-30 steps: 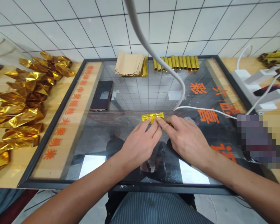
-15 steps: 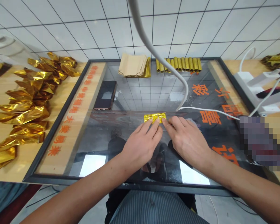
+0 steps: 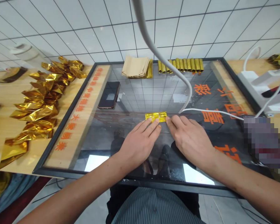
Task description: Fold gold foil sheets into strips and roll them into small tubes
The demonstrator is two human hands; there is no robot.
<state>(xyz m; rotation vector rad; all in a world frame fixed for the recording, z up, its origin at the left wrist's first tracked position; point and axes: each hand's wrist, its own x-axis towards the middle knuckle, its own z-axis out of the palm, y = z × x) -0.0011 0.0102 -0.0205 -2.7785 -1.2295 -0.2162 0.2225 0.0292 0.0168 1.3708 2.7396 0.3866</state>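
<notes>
A small folded strip of gold foil paper [image 3: 156,116] lies flat on the glass table top [image 3: 135,137]. My left hand [image 3: 140,141] rests on the glass with its fingers stretched out, the fingertips pressing the near edge of the foil. My right hand [image 3: 189,138] lies beside it, fingers extended, the index fingertip touching the foil's right end. Neither hand lifts the foil.
A stack of tan paper sheets [image 3: 136,67] and a row of gold rolls [image 3: 180,64] sit at the far edge. A black phone [image 3: 109,95] lies left of centre. Crumpled gold foil pieces [image 3: 44,96] cover the wooden bench on the left. White cables [image 3: 210,110] and power strips [image 3: 263,84] are at right.
Both hands stay pressed on the foil strip, with the fingers sliding slightly along it. The camera view has shifted a little to the left.
</notes>
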